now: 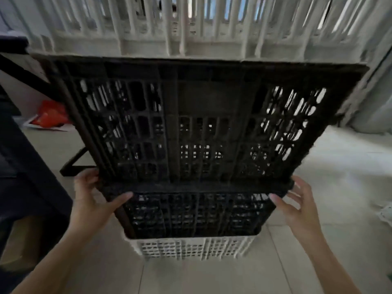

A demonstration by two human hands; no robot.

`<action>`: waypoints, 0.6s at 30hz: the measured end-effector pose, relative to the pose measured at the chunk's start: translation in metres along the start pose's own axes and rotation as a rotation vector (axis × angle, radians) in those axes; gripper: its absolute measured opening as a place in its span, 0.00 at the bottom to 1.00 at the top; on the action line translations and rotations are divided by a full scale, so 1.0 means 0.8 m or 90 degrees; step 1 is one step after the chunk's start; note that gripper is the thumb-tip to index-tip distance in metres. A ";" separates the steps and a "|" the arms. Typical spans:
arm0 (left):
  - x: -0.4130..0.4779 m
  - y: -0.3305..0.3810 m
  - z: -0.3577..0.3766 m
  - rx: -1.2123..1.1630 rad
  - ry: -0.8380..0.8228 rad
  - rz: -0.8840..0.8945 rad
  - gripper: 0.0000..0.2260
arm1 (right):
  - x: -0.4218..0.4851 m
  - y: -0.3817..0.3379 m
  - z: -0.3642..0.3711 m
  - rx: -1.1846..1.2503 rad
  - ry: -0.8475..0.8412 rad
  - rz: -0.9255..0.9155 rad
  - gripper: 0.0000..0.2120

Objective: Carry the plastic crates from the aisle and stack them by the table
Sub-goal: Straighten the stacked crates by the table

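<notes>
A black plastic crate [197, 128] fills the middle of the view, sitting nested on top of a white crate [191, 248] on the floor. My left hand [93, 200] grips the near left corner of the black crate's rim, thumb on the front wall. My right hand [297, 204] is at the near right corner with its fingers spread, fingertips touching or just off the rim. More white crates [191, 28] stand stacked behind, along the top of the view.
A dark table [12, 45] with black legs stands at the left. An orange bag [51, 115] lies on the tiled floor under it. A grey curtain or wall [373, 92] is at the right. Open tiled floor [339, 166] lies to the right.
</notes>
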State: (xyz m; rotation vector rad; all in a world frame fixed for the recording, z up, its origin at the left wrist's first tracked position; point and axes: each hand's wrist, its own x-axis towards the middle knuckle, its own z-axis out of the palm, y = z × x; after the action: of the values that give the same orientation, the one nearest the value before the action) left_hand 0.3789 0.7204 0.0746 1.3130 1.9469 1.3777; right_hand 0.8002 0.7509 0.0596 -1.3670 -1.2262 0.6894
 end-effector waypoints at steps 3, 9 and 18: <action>0.011 -0.020 0.001 -0.025 -0.049 0.029 0.44 | 0.007 0.010 0.005 0.020 0.015 -0.064 0.25; 0.012 -0.021 -0.002 -0.044 -0.049 0.090 0.42 | 0.014 0.014 0.013 0.006 0.013 -0.140 0.25; 0.028 -0.014 -0.010 0.003 -0.056 0.097 0.45 | 0.019 -0.001 -0.002 -0.090 -0.025 -0.113 0.39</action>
State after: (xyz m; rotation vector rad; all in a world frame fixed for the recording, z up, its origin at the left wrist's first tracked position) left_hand 0.3573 0.7348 0.0716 1.5248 1.8261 1.3602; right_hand 0.8056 0.7647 0.0645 -1.3455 -1.4309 0.5153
